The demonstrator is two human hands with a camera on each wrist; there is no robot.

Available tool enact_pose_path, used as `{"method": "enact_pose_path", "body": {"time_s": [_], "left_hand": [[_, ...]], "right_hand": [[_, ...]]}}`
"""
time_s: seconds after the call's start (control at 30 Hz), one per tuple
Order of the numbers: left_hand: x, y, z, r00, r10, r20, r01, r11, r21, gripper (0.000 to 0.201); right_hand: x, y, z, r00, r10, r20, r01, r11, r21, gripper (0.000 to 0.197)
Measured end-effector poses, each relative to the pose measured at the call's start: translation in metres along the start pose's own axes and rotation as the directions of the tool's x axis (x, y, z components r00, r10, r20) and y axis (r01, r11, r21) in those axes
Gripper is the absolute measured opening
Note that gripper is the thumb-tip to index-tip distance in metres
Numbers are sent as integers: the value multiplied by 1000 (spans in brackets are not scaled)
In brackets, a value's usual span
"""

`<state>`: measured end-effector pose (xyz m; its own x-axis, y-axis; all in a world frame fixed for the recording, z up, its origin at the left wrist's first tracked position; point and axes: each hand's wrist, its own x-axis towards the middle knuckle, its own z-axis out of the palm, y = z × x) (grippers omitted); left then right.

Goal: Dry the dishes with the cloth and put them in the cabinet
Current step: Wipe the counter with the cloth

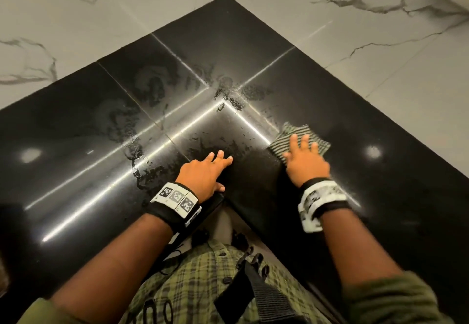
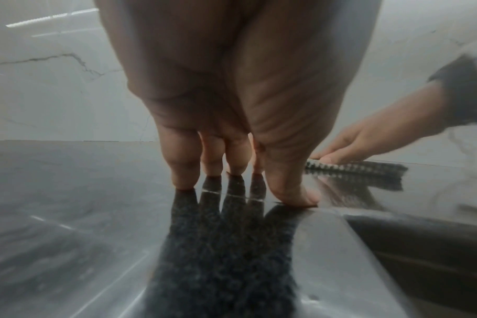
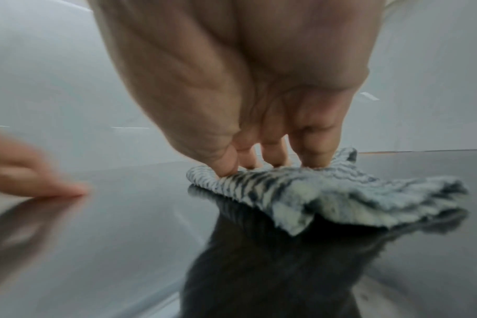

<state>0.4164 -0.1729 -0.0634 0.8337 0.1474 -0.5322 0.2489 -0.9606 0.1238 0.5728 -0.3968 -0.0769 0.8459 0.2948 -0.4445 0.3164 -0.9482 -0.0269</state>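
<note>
The striped cloth [image 1: 299, 140] is spread flat on the black tabletop [image 1: 76, 145], to the right of the inner corner, and is pressed down by the right hand [image 1: 305, 161], whose fingers [image 3: 270, 150] are extended and splayed over it rather than curled round it. No dishes and no cabinet are seen in any view, so the drying of dishes is judged not to be the step in hand; the cloth is being worked over the tabletop itself, and smears of water [image 1: 228, 95] are left across the tile joints beyond the hands. The next move is judged to call for the cloth to be carried leftward and away from the body onto those wet patches, with flat pressure kept on it, or else for it to be gathered up once a dish is brought within reach. The left hand [image 1: 205, 173] is laid on the bare tabletop near its front edge, well apart from the cloth, with fingertips [image 2: 183, 178] and thumb touching the glossy surface and nothing held; it is judged to be serving as a brace. Both forearms are stretched forward from the body, the wrists low, the palms turned down. Marbled wall tiles [image 1: 76, 18] are seen behind the tabletop.
</note>
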Motion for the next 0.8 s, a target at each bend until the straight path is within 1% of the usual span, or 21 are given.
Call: {"method": "enact_pose_path", "body": {"time_s": [0.07,0.17,0.23,0.33,0.4,0.5,0.57,0.63,0.7,0.77,0.8], "left_hand": [[3,-1,2,1000,-1,4,1,1000,-18,87],[8,-6,7,1000,-3,16,4,998,-59,90],[9,-8,9,1000,-8,9,9,996,-86,91],[9,-8,9,1000,-14,-1,14,995,-103,90],[8,-9,9,1000,-11,-3,10,994,-105,90],[6,-9,9,1000,-13,-10,12,995,-98,90],[2,-9,7,999,-14,-47,9,996,-92,90],[-4,-13,3,997,9,-77,-18,993,-116,90],[-8,-24,2,995,33,-90,-48,984,-172,83],[-12,-37,4,994,14,-110,-39,974,-223,75],[-13,-44,7,994,-8,-113,-18,974,-227,76]], "right_hand": [[36,34,-20,996,90,-8,-89,996,21,60],[71,65,-42,991,136,-15,-136,990,-20,60],[79,64,-48,990,143,-8,-143,988,-55,61],[67,39,-41,992,127,-20,-129,987,-97,61],[43,7,-27,997,63,-34,-67,988,-141,61],[-12,-56,1,995,-93,-34,85,976,-200,63],[-53,-97,17,977,-213,8,209,947,-242,64],[-81,-126,32,947,-311,75,319,899,-301,66],[-88,-135,40,934,-348,84,356,876,-326,66],[-80,-127,41,938,-341,63,345,901,-263,64],[-73,-119,39,940,-337,53,340,912,-227,64]]}}
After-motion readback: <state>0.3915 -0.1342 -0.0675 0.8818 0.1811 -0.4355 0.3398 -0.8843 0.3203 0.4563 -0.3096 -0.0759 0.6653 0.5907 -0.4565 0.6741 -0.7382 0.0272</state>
